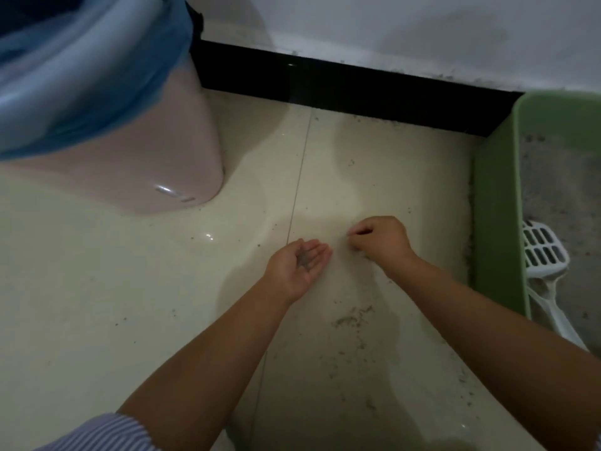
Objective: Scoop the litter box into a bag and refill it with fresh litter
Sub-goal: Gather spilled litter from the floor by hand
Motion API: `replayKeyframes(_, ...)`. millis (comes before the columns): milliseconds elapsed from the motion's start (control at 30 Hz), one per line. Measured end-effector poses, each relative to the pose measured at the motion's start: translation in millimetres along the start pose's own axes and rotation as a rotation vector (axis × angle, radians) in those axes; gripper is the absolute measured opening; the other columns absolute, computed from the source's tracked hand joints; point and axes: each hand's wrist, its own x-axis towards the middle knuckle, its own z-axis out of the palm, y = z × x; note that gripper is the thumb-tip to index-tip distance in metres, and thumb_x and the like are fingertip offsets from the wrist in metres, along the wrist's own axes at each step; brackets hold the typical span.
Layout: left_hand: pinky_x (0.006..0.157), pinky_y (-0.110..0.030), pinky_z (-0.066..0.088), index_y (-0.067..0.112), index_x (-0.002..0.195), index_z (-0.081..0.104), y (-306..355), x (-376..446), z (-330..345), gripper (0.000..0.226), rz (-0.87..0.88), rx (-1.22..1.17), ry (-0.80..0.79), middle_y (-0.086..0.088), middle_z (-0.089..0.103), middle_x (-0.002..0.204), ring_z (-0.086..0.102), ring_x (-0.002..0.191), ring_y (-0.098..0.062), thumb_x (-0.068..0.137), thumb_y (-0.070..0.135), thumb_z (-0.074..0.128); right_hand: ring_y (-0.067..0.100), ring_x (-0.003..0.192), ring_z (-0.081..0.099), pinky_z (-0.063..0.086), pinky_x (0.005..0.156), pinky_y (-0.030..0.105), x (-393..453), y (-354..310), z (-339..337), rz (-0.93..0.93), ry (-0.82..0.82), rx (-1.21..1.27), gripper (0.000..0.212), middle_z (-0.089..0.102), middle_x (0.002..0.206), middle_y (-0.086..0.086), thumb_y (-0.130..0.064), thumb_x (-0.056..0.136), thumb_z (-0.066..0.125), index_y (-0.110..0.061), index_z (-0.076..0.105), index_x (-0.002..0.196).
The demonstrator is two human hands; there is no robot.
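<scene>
The green litter box (497, 229) stands at the right edge with grey litter (559, 190) inside and a white slotted scoop (543, 252) leaning in it. A pink bin (156, 151) lined with a blue bag (81, 79) stands at the upper left. My left hand (297, 266) is held palm up over the floor, cupped, with a small heap of grey litter grains in it. My right hand (380, 239) hovers just right of it, knuckles up, fingertips curled together near the tile; whether they pinch grains is unclear.
Spilled litter grains (353, 320) are scattered over the cream floor tiles, thickest in front of my arms and along the litter box's left wall. A black skirting board (357, 89) runs under the white wall behind.
</scene>
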Motion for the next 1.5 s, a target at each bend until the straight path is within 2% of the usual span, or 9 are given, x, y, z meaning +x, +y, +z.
replayKeyframes(200, 0.094, -0.035, 0.046, -0.004, 0.075, 0.054, -3, -5, 0, 0.035, -0.019, 0.037, -0.001, -0.016, 0.063, 0.055, 0.056, 0.071, -0.025, 0.1, 0.01, 0.034, 0.021, 0.089, 0.063, 0.048, 0.078, 0.019, -9, -3, -17, -0.109, -0.121, -0.165, 0.02, 0.068, 0.106, 0.01, -0.01, 0.087, 0.059, -0.002, 0.069, 0.103)
replayKeyframes(300, 0.059, -0.025, 0.057, -0.003, 0.071, 0.053, -2, -4, -2, 0.035, 0.018, 0.026, 0.022, -0.01, 0.06, 0.041, 0.056, 0.066, -0.022, 0.099, 0.009, 0.037, 0.027, 0.096, 0.063, 0.042, 0.08, 0.021, 3, 13, -19, -0.309, 0.028, -0.435, 0.02, 0.069, 0.105, 0.015, -0.006, 0.086, 0.057, 0.0, 0.07, 0.1)
replayKeyframes(433, 0.039, -0.018, 0.052, -0.001, 0.069, 0.052, -2, -1, -6, 0.035, 0.033, 0.084, 0.072, -0.008, 0.058, 0.04, 0.062, 0.042, -0.017, 0.099, 0.01, 0.038, 0.03, 0.061, 0.066, 0.058, 0.06, 0.031, 8, 32, 2, -0.839, -0.112, -0.679, 0.02, 0.069, 0.069, 0.014, -0.009, 0.069, 0.054, 0.0, 0.07, 0.061)
replayKeyframes(633, 0.036, -0.013, 0.044, 0.006, 0.064, 0.047, -6, -2, -1, 0.039, 0.019, 0.21, 0.08, -0.003, 0.053, 0.036, 0.053, 0.03, -0.011, 0.1, 0.015, 0.034, 0.028, 0.065, 0.067, 0.057, 0.051, 0.03, 16, 65, -27, -0.907, -0.311, -0.937, 0.029, 0.071, 0.079, 0.01, -0.013, 0.077, 0.046, 0.001, 0.072, 0.074)
replayKeyframes(1000, 0.036, -0.011, 0.042, 0.006, 0.062, 0.05, -10, -3, 3, 0.048, -0.003, 0.21, 0.053, -0.002, 0.054, 0.037, 0.053, 0.03, -0.01, 0.102, 0.023, 0.029, 0.022, 0.042, 0.06, 0.045, 0.039, 0.015, 19, 51, -22, -0.897, -0.213, -0.866, 0.006, 0.062, 0.05, 0.007, -0.002, 0.045, 0.067, -0.007, 0.065, 0.047)
replayKeyframes(1133, 0.037, -0.012, 0.045, 0.002, 0.07, 0.055, -10, -3, -1, 0.045, -0.002, 0.205, 0.066, -0.004, 0.057, 0.04, 0.056, 0.033, -0.012, 0.102, 0.023, 0.03, 0.026, 0.089, 0.06, 0.047, 0.072, 0.024, 16, 38, -15, -0.422, -0.241, -0.853, 0.014, 0.065, 0.095, 0.016, -0.005, 0.083, 0.059, 0.003, 0.066, 0.093)
replayKeyframes(1200, 0.046, -0.02, 0.051, -0.001, 0.075, 0.055, -11, -3, -2, 0.044, -0.007, 0.194, 0.064, -0.01, 0.062, 0.054, 0.062, 0.047, -0.017, 0.102, 0.022, 0.03, 0.017, 0.075, 0.055, 0.039, 0.059, 0.01, 14, 33, -13, -0.229, -0.167, -0.586, 0.017, 0.064, 0.092, 0.016, -0.004, 0.083, 0.057, 0.004, 0.067, 0.095)
replayKeyframes(1367, 0.083, -0.033, 0.047, -0.005, 0.082, 0.053, -15, -5, 4, 0.04, -0.03, 0.124, 0.036, -0.017, 0.055, 0.081, 0.055, 0.073, -0.024, 0.102, 0.018, 0.028, 0.005, 0.079, 0.055, 0.037, 0.062, -0.002, -11, 5, -10, -0.272, -0.203, -0.235, 0.021, 0.069, 0.102, 0.01, -0.007, 0.082, 0.066, -0.002, 0.07, 0.102)
replayKeyframes(1500, 0.044, -0.019, 0.053, -0.003, 0.072, 0.052, -17, -4, 4, 0.039, -0.013, 0.062, 0.052, -0.014, 0.052, 0.069, 0.056, 0.055, -0.019, 0.101, 0.014, 0.033, 0.02, 0.094, 0.062, 0.038, 0.072, 0.015, -6, 21, -33, -0.258, -0.097, -0.403, 0.022, 0.068, 0.107, 0.011, -0.014, 0.087, 0.061, -0.004, 0.069, 0.104)
